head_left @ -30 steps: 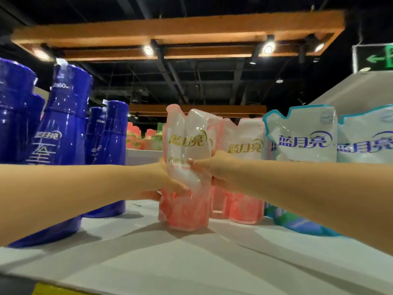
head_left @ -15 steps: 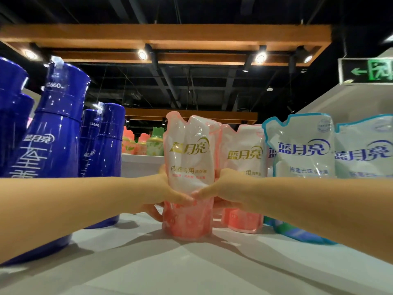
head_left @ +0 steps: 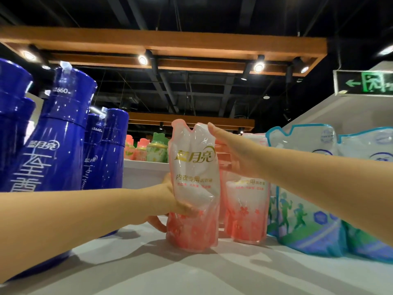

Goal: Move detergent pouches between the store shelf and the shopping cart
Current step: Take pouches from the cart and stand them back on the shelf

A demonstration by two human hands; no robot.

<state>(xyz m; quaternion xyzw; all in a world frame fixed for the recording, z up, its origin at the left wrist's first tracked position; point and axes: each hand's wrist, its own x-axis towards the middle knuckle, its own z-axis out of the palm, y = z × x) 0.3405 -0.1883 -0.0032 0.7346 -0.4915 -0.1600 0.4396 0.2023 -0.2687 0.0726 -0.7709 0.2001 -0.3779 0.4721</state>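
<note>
Left hand (head_left: 170, 201) clamped round waist of front pink pouch (head_left: 194, 167), upright on shelf (head_left: 191, 273). Right hand (head_left: 234, 156) flat, fingers straight, apparently touching pouch top; contact partly hidden. Risk: soft pouch slumped onto neighbouring pink pouch (head_left: 246, 209) if released unevenly.
</note>
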